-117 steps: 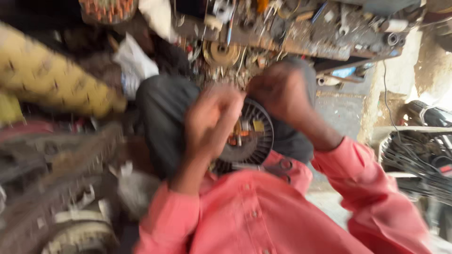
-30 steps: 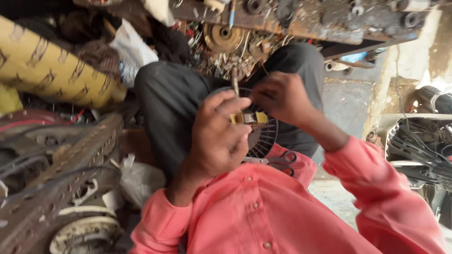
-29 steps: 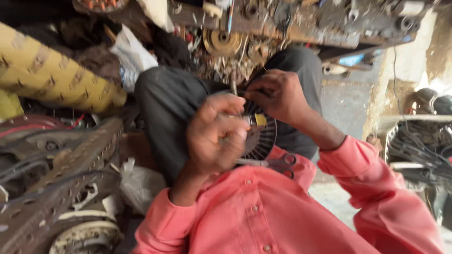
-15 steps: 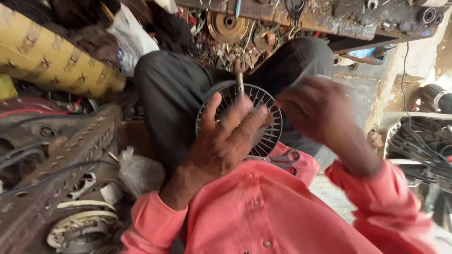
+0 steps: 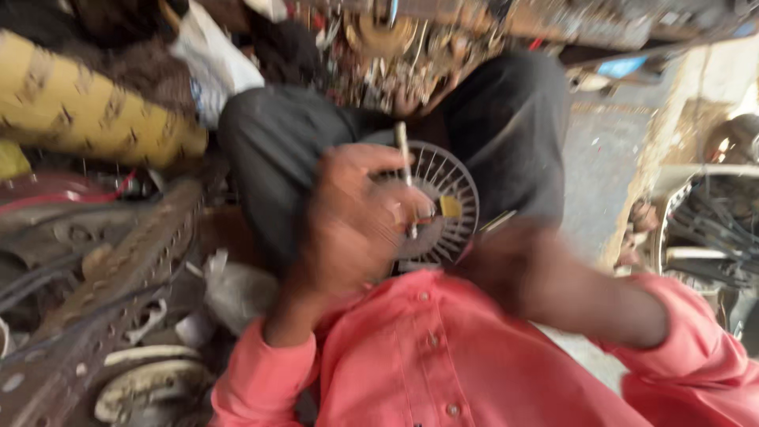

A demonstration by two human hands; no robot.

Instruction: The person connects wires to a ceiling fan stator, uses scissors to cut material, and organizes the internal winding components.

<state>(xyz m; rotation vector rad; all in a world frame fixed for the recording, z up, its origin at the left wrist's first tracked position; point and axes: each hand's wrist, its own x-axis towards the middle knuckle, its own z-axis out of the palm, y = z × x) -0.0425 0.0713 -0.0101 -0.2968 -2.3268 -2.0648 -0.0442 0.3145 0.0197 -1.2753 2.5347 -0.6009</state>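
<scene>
My left hand [image 5: 352, 225] is closed around a round black part with thin wire spokes [image 5: 455, 190], which rests on my lap between my dark trouser legs [image 5: 277, 150]. A thin metal rod [image 5: 402, 146] sticks up from between the fingers of that hand. A small yellow tab [image 5: 449, 207] shows near the middle of the part. My right hand [image 5: 506, 265] is a blur just below and right of the part, and whether it holds anything cannot be told. Pink shirt sleeves cover both my arms.
A yellow patterned roll [image 5: 87, 111] lies at the left, with a long perforated metal bar [image 5: 118, 285] below it. A white bag [image 5: 213, 55] and a heap of metal parts [image 5: 395, 39] sit ahead. A bundle of black wires [image 5: 711, 229] lies at the right.
My right hand has come off the spoked part and dropped down and right, blurred by motion. My left hand keeps its hold on the part and the rod.
</scene>
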